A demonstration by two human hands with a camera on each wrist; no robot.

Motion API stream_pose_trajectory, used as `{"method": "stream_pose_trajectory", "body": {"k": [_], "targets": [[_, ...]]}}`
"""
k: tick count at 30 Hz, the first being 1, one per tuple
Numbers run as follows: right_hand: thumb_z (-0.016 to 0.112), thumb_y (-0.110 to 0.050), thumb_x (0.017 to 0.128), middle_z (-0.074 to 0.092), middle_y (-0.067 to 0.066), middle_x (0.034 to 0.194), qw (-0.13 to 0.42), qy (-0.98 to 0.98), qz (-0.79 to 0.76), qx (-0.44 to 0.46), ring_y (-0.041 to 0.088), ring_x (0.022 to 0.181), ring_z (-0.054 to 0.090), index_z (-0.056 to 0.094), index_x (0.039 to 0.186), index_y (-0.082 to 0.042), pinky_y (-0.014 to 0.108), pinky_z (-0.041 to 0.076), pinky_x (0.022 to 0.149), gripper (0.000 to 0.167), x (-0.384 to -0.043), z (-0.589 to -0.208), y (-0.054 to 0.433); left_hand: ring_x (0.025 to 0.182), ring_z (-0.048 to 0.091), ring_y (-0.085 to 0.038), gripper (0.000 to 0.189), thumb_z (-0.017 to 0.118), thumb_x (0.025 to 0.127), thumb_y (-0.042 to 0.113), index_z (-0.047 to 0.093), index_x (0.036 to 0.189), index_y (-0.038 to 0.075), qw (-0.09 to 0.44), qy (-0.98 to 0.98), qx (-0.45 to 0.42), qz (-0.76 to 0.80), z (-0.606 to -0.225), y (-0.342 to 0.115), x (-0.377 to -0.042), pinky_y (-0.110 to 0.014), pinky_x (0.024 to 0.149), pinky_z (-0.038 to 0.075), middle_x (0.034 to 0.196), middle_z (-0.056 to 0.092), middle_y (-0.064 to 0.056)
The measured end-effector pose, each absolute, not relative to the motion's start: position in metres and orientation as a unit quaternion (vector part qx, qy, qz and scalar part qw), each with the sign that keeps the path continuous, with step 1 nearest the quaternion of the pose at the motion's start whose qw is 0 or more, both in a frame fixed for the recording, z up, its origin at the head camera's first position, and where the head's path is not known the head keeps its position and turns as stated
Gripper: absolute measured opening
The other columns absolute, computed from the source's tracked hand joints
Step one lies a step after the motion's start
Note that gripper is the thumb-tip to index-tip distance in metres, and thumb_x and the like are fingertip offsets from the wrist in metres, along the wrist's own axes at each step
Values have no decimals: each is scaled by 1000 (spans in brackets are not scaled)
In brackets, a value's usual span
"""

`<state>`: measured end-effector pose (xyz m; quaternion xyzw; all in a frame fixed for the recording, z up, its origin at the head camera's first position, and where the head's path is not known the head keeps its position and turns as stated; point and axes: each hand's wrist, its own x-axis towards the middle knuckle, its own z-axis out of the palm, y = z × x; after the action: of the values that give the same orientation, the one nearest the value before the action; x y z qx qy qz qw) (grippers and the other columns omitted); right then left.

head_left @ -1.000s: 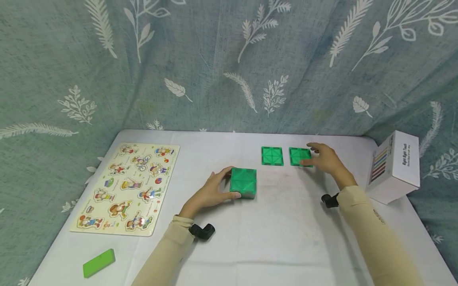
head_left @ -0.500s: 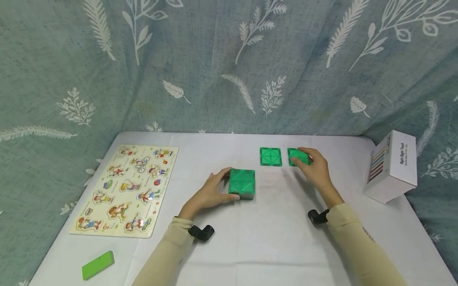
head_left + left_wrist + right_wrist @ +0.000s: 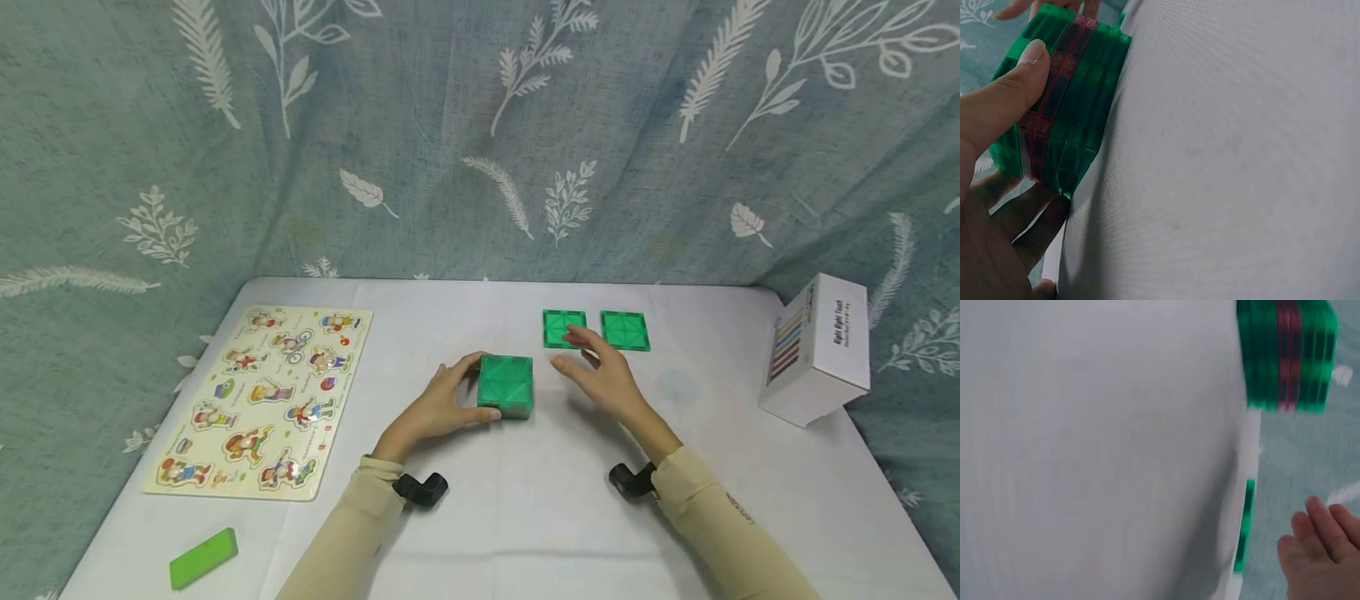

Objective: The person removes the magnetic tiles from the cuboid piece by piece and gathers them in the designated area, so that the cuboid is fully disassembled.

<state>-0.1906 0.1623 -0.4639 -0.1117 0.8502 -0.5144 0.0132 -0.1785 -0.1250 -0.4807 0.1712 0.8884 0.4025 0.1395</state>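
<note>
A stack of square translucent green magnetic tiles (image 3: 507,380) stands on the white table. Its side shows a red band between the green layers in the left wrist view. My left hand (image 3: 438,406) grips the stack from the left, thumb along the near side and fingers round the far side. Between the stack and two flat tiles, my right hand (image 3: 606,379) hovers with loosely spread fingers and nothing in them. Its fingertips overlap the left flat green tile (image 3: 555,327) in the head view. The right flat green tile (image 3: 626,331) lies just beside that one.
On the left lies a cream picture puzzle board (image 3: 258,400) with cartoon figures. A lime green block (image 3: 203,558) is near the front left. At the right edge stands a white box (image 3: 817,350). A patterned curtain (image 3: 420,167) hangs behind the table (image 3: 540,517).
My right hand has come from the right flat tile leftward toward the stack, leaving that tile lying where it was. My left hand has kept its grip on the stack.
</note>
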Motion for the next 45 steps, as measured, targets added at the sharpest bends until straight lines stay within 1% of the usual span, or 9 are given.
{"method": "stream_pose_trajectory", "body": {"k": [4, 10, 17, 21, 28, 32, 37, 43, 45], "targets": [[74, -33, 93, 51, 13, 151, 43, 844, -513, -152, 31, 143, 45, 38, 154, -12, 53, 35, 123, 74, -185, -468, 149, 155, 28, -27, 96, 82, 81, 47, 30, 158, 20, 145, 887, 167, 405, -479, -126, -178, -54, 131, -2, 161, 40, -5], [83, -35, 83, 48, 11, 154, 68, 836, -505, -204, 28, 146, 43, 40, 153, -12, 52, 34, 124, 85, -179, -473, 135, 155, 27, -28, 97, 81, 82, 47, 28, 159, 19, 150, 889, 166, 400, -476, -127, -177, -54, 131, -2, 162, 38, -6], [88, -39, 76, 45, 1, 157, 82, 849, -478, -210, 26, 149, 39, 43, 153, -17, 47, 37, 123, 93, -175, -476, 130, 155, 27, -29, 95, 80, 83, 47, 29, 158, 20, 150, 888, 174, 398, -475, -126, -178, -55, 131, -1, 161, 39, -6], [89, -40, 75, 42, 2, 159, 86, 847, -477, -217, 28, 149, 40, 40, 154, -17, 47, 37, 123, 96, -177, -479, 128, 154, 30, -28, 95, 81, 82, 47, 30, 157, 20, 145, 891, 173, 394, -475, -125, -178, -54, 131, -1, 161, 40, -5], [87, -41, 77, 43, 4, 158, 85, 850, -473, -214, 28, 148, 41, 40, 154, -15, 47, 39, 121, 94, -176, -481, 126, 156, 26, -28, 94, 80, 83, 48, 30, 158, 21, 151, 890, 174, 394, -476, -125, -178, -54, 131, -2, 162, 38, -5], [87, -42, 77, 46, 6, 155, 72, 855, -464, -221, 28, 146, 44, 42, 153, -11, 46, 42, 120, 94, -178, -480, 123, 156, 26, -27, 94, 80, 83, 47, 29, 158, 22, 152, 891, 166, 395, -475, -125, -178, -52, 132, -2, 162, 38, -4], [89, -40, 75, 50, 8, 151, 65, 856, -463, -223, 28, 143, 48, 45, 150, -8, 45, 45, 118, 92, -180, -480, 120, 155, 28, -30, 94, 81, 83, 45, 29, 158, 20, 151, 890, 171, 395, -476, -126, -179, -56, 131, -1, 162, 39, -7], [91, -35, 73, 54, 7, 147, 67, 842, -493, -207, 28, 141, 49, 49, 146, -11, 46, 42, 120, 87, -181, -481, 120, 156, 23, -32, 96, 81, 83, 47, 28, 159, 21, 160, 888, 163, 399, -474, -126, -178, -57, 130, 0, 163, 36, -6], [92, -33, 73, 55, 7, 146, 69, 836, -504, -205, 27, 140, 50, 50, 144, -12, 46, 41, 120, 85, -181, -482, 121, 156, 25, -31, 96, 81, 83, 45, 28, 159, 19, 160, 886, 168, 403, -473, -125, -178, -56, 131, -2, 163, 37, -7]]}}
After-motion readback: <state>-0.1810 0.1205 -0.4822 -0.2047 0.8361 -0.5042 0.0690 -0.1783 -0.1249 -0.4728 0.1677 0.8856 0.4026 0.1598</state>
